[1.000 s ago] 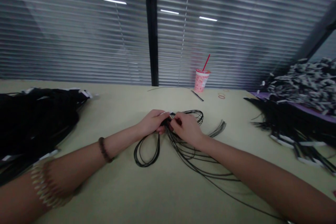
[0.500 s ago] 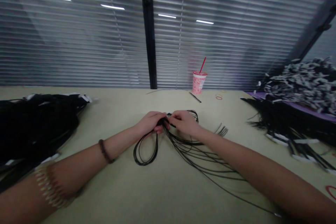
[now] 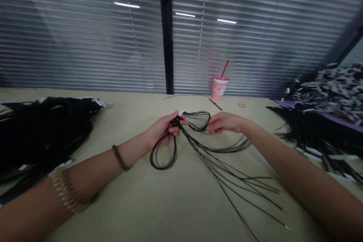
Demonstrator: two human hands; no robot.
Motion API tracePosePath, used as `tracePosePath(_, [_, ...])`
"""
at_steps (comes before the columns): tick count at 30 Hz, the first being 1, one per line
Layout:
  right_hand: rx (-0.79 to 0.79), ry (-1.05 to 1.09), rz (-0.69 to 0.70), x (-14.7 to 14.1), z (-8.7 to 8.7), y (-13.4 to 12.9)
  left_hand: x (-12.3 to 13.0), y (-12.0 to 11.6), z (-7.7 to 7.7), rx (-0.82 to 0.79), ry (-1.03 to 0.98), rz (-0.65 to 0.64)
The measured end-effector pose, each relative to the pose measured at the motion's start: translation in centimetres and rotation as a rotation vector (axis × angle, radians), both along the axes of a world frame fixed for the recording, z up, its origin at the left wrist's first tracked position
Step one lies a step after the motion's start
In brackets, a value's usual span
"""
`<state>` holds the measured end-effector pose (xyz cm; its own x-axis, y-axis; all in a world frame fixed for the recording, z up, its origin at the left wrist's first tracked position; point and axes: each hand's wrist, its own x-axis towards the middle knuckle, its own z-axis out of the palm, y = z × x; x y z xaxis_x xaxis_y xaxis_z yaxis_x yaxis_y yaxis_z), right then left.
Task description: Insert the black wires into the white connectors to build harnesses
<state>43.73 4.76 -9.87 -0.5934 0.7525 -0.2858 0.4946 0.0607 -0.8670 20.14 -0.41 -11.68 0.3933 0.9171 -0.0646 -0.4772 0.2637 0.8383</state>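
Note:
A bundle of thin black cables [image 3: 198,146] is gathered at its middle in my left hand [image 3: 168,125], whose fingers wrap round it. One loop hangs below that hand, and another loop reaches right from a white tag [image 3: 181,113] at the fingertips. Loose cable ends fan out to the lower right over the table. My right hand [image 3: 221,123] is at the right end of the upper loop, its fingers pinched together at the cables; the exact contact is too small to make out.
Black cables with white tags lie heaped on the left [image 3: 48,128]. More cables [image 3: 317,132] and a grey-white pile [image 3: 334,90] are at the right. Along the back of the table [image 3: 136,106] stand a pink cup [image 3: 220,88], a pen [image 3: 215,104] and rubber bands [image 3: 241,104].
My right hand has moved right, away from my left hand, to the far end of the upper loop. The white tag and upper loop now show more fully. The view has shifted slightly.

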Motion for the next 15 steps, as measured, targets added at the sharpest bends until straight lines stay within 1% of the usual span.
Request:
tracePosePath(2, [-0.037,-0.025,0.007,0.4,0.9,-0.1,0.0,-0.1,0.2,0.016,-0.032,-0.01])
tracePosePath(4, [0.029,-0.082,-0.025,1.3,2.5,-0.3,0.0,-0.2,0.2,0.028,-0.044,-0.037])
tracePosePath(7, [0.318,-0.136,-0.12,2.5,5.3,-0.9,0.0,-0.1,0.0,0.031,-0.033,-0.067])
tracePosePath(9, [0.507,-0.095,-0.2,2.3,6.6,-1.7,0.1,0.0,-0.1,0.035,-0.022,-0.062])
tracePosePath(11, [0.683,-0.071,-0.235,1.0,6.9,-2.9,0.1,0.0,-0.2,0.039,-0.016,-0.053])
tracePosePath(12, [0.753,-0.089,-0.213,0.0,6.6,-3.5,0.2,-0.1,-0.2,0.04,-0.016,-0.054])
tracePosePath(15, [0.908,-0.194,-0.022,-3.4,4.5,-5.0,0.2,-0.2,-0.2,0.041,-0.002,-0.073])
